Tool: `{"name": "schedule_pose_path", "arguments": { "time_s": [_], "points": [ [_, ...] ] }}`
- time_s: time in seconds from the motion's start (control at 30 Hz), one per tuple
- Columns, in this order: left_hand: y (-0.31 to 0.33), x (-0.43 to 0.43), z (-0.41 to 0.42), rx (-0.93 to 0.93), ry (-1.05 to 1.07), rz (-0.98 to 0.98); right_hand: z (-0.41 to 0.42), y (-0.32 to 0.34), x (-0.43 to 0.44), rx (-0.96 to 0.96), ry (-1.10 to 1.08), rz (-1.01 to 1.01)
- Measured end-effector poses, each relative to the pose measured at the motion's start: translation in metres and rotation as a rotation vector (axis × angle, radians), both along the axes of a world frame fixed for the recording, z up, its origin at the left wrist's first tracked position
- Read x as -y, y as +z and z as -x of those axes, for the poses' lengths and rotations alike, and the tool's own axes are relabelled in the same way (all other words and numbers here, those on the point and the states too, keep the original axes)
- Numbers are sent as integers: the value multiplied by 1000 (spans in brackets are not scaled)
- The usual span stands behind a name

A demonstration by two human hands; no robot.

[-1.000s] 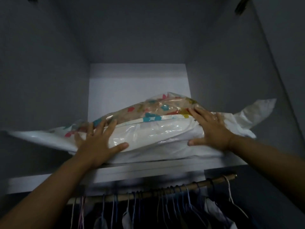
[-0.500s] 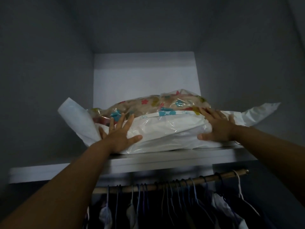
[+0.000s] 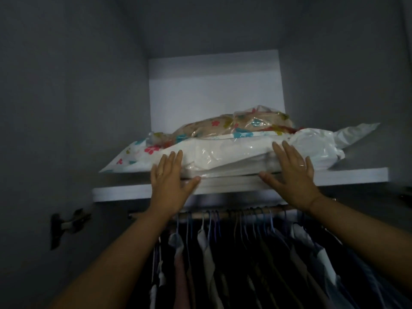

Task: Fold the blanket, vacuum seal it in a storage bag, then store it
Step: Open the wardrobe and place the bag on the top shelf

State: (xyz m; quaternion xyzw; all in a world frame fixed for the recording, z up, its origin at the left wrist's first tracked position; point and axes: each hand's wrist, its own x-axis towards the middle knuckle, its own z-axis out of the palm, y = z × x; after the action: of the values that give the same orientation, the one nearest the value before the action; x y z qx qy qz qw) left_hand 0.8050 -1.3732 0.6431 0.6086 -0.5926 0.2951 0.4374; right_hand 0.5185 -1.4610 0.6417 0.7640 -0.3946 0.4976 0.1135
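Note:
The clear vacuum storage bag (image 3: 225,157) with the flattened flower-print blanket (image 3: 236,127) inside lies on the wardrobe's top shelf (image 3: 124,192). Its loose white plastic ends stick out to the left and right. My left hand (image 3: 170,181) presses flat against the bag's front left edge with straight fingers, thumb spread along the shelf lip. At the front right edge my right hand (image 3: 292,172) lies the same way, fingers straight on the bag. Neither hand curls round anything.
Grey wardrobe walls close in the shelf on both sides, with a pale back panel (image 3: 214,90) behind the bag. Below the shelf runs a wooden rail (image 3: 245,212) with several hangers and hanging clothes (image 3: 223,259). A door hinge (image 3: 66,224) sits at the lower left.
The bag has slid further back onto the shelf and its left flap now lies flat. Both hands have shifted from on top of the bag to its front edge.

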Motion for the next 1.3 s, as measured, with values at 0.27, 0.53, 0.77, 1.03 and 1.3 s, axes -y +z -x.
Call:
{"name": "schedule_pose_path", "arguments": {
  "time_s": [0.27,0.53,0.77,1.03,1.3],
  "points": [
    [-94,-75,13,-251,-101,28,-59,-89,-100,64,233,-113],
    [-162,-169,48,-358,-84,-66,-88,-180,-195,81,450,-406],
    [-222,-282,90,-456,-78,-139,-107,-255,-279,167,751,-486],
    [-269,-444,79,-468,196,243,-143,-336,-395,79,893,-717],
    [-267,-519,26,-912,41,27,-207,-334,-504,157,1072,-772]
  ]
}}
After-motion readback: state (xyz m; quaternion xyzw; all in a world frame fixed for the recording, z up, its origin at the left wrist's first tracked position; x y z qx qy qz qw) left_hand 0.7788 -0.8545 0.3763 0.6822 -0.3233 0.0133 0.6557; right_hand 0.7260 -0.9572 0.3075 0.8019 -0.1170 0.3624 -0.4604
